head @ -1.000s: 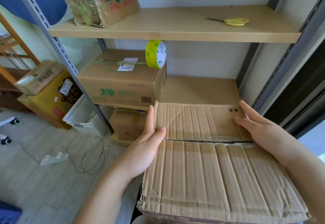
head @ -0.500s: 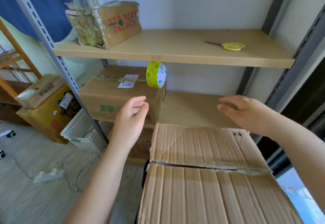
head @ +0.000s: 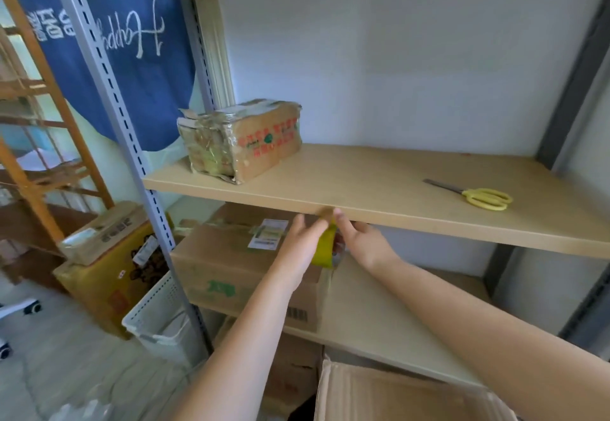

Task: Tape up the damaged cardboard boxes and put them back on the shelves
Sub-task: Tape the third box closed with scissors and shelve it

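Both hands have left the cardboard box [head: 396, 394] for frame centre, left hand [head: 302, 242] and right hand [head: 358, 239] fingers pinching the light, stiff tape roll [head: 325, 249] by its rim

left hand [head: 302, 242]: bare, no glove, ring or watch | right hand [head: 359, 239]: bare likewise | forearms: both uncovered, no sleeve in view

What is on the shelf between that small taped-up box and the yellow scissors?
Nothing: in the head view, the shelf board is bare from the small taped box across to the yellow scissors.
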Motion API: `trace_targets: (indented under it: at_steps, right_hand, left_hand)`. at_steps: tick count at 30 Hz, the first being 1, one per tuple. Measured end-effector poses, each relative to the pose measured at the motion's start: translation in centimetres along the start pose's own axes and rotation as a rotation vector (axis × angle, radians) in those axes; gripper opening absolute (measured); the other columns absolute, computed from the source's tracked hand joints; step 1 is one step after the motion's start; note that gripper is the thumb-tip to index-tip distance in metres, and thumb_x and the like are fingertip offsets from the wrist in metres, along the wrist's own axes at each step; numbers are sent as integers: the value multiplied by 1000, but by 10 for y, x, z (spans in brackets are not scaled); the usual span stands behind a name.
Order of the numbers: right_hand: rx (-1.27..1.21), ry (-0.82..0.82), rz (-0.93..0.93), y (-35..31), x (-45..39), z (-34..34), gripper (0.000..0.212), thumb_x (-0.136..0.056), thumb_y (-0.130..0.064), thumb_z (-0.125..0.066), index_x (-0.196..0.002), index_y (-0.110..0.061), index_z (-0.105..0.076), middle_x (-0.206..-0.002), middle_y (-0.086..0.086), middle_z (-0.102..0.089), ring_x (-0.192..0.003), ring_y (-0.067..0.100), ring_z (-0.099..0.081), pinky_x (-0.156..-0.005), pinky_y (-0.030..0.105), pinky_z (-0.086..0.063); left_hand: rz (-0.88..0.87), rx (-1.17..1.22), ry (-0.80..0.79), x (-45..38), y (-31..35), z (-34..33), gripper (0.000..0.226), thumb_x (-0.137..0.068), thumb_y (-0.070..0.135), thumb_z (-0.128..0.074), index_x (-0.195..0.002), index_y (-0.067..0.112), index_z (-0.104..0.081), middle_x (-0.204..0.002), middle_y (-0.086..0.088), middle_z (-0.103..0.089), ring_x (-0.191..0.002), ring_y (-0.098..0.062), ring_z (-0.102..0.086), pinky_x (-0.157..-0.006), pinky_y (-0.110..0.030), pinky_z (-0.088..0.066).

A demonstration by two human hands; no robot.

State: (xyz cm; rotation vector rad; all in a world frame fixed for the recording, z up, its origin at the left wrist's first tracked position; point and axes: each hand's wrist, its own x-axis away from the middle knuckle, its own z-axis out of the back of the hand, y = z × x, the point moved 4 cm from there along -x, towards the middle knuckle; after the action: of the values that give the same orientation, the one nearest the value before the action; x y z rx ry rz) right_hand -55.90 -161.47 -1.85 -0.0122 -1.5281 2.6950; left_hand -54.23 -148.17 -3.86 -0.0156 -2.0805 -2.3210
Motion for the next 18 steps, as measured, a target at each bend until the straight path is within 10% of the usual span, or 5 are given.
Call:
trace_targets:
  at_steps: [5, 9, 18]
  right_hand:
    - [-263, 49, -18, 2, 0, -17, 60, -95, -61, -46, -64, -12, -62, -44, 4, -58, -44, 14, -59, -57, 24, -46]
    - [-403, 80, -38, -1, 4, -24, 43, -96, -50, -54, -85, -13, -72, -43, 4, -50, -37, 15, -49, -49, 25, -44]
    - [-708, -52, -353, -51, 11, -5, 32, -97, -34, -56, -72, -14, -55, -37, 1, -51, -35, 16, -51, -41, 19, -43]
  left_hand:
    - [2, 32, -111, 7, -2, -2, 9, -101, 38, -51, -103, 40, -60, -66, 5, -72, -54, -10, -66, -52, -17, -51]
    - [4, -64, -96, 18, 4, -5, 21, -104, 38, -42, -123, 37, -53, -60, 22, -67, -51, 3, -64, -46, -11, -47]
    - [174, 87, -110, 45, 85, 5, 23, -95, 6, -50, -73, 6, -57, -40, -5, -51, -32, -14, -43, -36, -16, -36]
